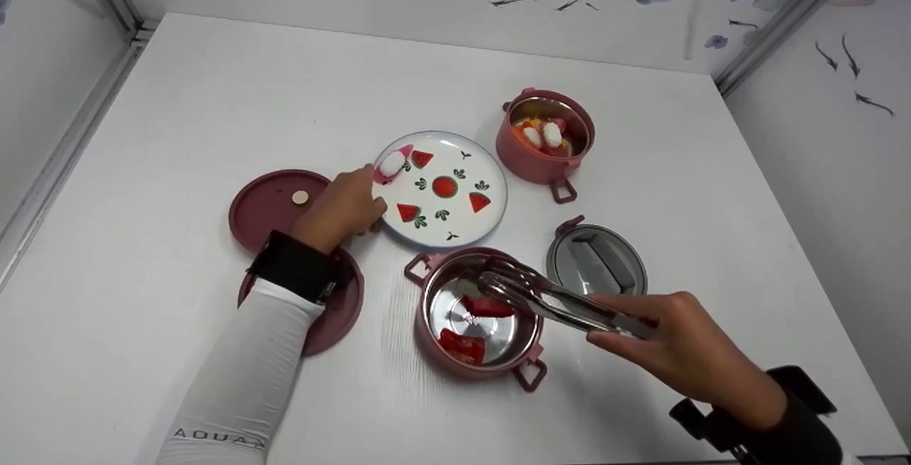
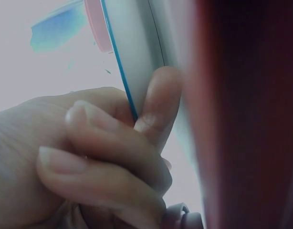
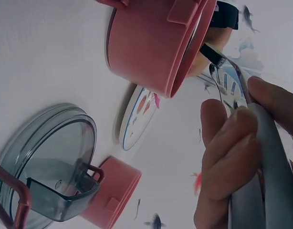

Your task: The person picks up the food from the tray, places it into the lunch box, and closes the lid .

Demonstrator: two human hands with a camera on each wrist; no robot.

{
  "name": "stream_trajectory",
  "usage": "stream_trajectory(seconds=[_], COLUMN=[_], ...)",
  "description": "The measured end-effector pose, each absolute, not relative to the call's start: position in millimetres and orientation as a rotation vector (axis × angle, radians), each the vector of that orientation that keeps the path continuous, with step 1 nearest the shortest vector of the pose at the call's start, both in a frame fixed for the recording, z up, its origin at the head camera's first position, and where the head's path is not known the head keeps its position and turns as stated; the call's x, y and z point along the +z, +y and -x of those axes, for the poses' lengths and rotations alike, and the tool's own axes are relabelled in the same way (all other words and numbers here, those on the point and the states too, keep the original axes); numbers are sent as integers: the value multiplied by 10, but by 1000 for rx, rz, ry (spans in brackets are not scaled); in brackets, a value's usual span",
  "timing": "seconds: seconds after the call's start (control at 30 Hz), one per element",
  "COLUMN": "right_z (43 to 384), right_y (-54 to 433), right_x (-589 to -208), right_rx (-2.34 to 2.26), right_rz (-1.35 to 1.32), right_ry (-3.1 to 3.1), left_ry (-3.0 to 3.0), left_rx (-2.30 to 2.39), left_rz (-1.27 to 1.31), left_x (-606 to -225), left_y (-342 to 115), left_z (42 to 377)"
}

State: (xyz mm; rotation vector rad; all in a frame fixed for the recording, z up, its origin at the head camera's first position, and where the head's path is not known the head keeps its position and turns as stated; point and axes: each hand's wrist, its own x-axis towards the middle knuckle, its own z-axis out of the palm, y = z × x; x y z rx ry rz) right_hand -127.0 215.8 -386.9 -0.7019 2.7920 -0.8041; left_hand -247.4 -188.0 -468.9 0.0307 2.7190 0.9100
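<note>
My left hand (image 1: pixel 345 205) pinches the left rim of a white plate (image 1: pixel 445 226) printed with watermelon slices; thumb and a finger straddle the blue-edged rim in the left wrist view. Near that hand, a white oval piece on a pink base (image 1: pixel 392 164) lies on the plate. With my right hand (image 1: pixel 676 340) I grip metal tongs (image 1: pixel 562 303); their tips reach over the near pink pot (image 1: pixel 434 344). Inside this pot lie a red piece (image 1: pixel 491 306) close to the tong tips and another red piece (image 1: pixel 462 346) near the front wall.
A second pink pot (image 1: pixel 525 159), holding white, orange and red pieces, stands at the back right. A grey transparent lid (image 1: pixel 587 265) lies right of the near pot. Two dark red round lids or plates (image 1: pixel 260 212) lie left, partly hidden under my left arm.
</note>
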Motion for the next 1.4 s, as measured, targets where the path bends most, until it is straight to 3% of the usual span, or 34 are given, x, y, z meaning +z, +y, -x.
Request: stream_trajectory(seconds=[0.2,0.5,0.7,0.93,1.4], right_z=[1528,2384,2744,2883,2911], right_y=[2007,1317,914,669,602], right_x=[-3897,-3991,-4036,-4086,-4160], right_rx=[-773,-744,-682,-616,-581], right_rz=[751,914,859,726,760], right_ry=[2833,2816,2795,2777,2770], left_ry=[2708,2688,2705,2699,2688], left_rx=[922,894,895,925,931], left_rz=[-23,14,-2,-11,10], left_x=[-4684,-4700,-4710,-4713,-4708], left_y=[-1892,-1891,-1893,-1892,-1895], left_z=[2484,2497,2502,2508,2524])
